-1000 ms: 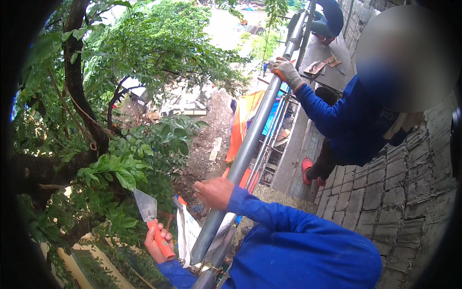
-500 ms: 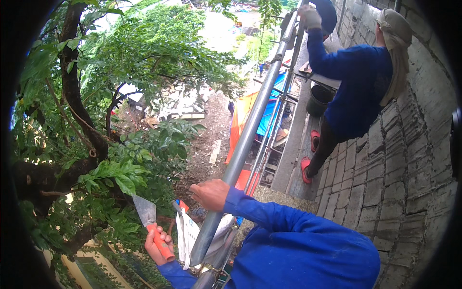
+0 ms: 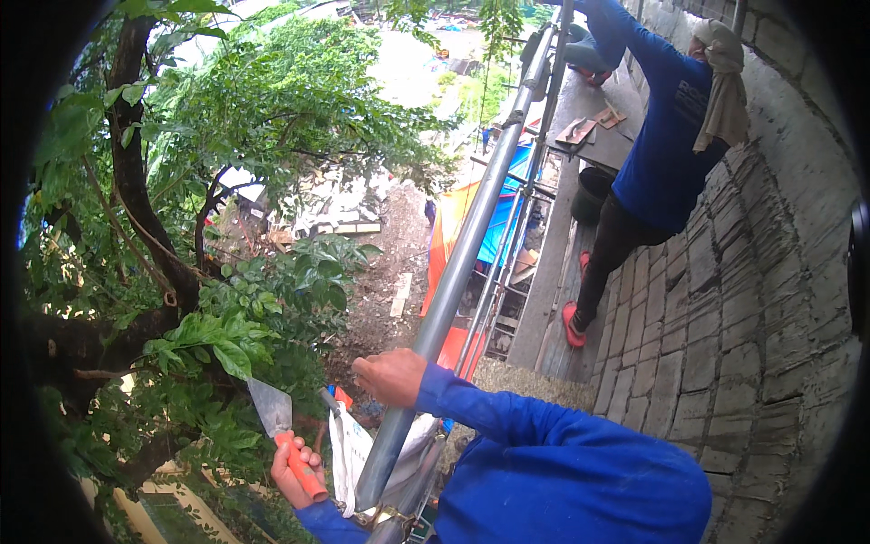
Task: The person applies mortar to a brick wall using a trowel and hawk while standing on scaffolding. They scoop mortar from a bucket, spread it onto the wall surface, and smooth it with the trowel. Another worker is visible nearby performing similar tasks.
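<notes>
Orange-handled trowel with a pointed grey metal blade (image 3: 286, 442): you are grasping it in your left hand (image 3: 297, 473), with your fingers wrapping around the handle. The blade is pointing up and to the left, just beside the broad green leaves (image 3: 222, 343) of a dark-trunked tree (image 3: 131, 154). Your right hand (image 3: 391, 376) is curling its fingers above the long round grey metal pipe (image 3: 471, 236), with its fingertips hiding from view, so you are leaving it unclear whether that hand is gripping anything. Both of your arms are wearing blue sleeves. A white sack (image 3: 358, 444) is hanging near your left hand, partly behind the pipe. Farther along, 1 co-worker in a blue shirt and dark trousers (image 3: 666, 136) is standing in red shoes (image 3: 573, 325) on a grey walkway (image 3: 548, 317), reaching forward. A round black bucket (image 3: 591, 195) is sitting just beside that person's legs. A grey block wall (image 3: 725, 272) is rising on the right, while orange sheeting (image 3: 442, 240) and blue sheeting (image 3: 501, 238) are lying below.
</notes>
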`<state>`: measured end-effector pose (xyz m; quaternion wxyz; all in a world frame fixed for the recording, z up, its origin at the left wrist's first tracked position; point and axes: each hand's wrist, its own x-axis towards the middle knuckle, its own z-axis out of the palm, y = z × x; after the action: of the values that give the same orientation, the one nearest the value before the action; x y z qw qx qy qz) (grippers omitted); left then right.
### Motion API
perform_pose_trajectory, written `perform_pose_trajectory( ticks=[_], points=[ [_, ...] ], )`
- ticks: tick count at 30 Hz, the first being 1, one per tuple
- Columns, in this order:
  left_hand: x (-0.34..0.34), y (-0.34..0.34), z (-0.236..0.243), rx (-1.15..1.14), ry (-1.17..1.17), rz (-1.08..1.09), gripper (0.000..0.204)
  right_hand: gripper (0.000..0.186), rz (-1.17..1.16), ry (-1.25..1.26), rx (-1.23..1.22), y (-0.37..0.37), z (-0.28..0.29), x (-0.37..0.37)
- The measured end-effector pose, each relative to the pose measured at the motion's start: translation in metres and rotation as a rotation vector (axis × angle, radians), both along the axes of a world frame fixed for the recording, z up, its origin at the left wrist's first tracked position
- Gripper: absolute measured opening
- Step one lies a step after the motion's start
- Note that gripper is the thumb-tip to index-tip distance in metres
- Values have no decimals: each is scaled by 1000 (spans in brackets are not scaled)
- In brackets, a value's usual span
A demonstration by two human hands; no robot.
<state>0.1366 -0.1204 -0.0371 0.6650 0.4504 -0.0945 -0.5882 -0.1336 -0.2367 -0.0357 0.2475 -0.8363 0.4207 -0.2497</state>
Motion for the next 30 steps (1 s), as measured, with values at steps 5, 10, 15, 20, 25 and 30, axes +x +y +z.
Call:
perform_pose_trajectory(
  ticks=[5, 10, 15, 20, 25, 30],
  points=[
    [2, -1, -3, -20, 7, -25, 31, 20, 6, 18, -26, -2, -6, 2],
    [15, -13, 8, -32, 79, -14, 32, 20, 6, 32, -20, -1, -7, 3],
    [33, -41, 53, -206, 218, -58, 30, 19, 19, 15, -56, 0, -4, 3],
    [41, -67, 45, -290, 271, -50, 34, 15, 84, -221, -19, -11, -8, 15],
    [42, -73, 16, -96, 214, -27, 24, 23, 455, -237, -74, -42, 57, 75],
    [36, -82, 10, -45, 118, -1, 16, 17, 521, -168, -222, -87, 53, 145]
  ],
)
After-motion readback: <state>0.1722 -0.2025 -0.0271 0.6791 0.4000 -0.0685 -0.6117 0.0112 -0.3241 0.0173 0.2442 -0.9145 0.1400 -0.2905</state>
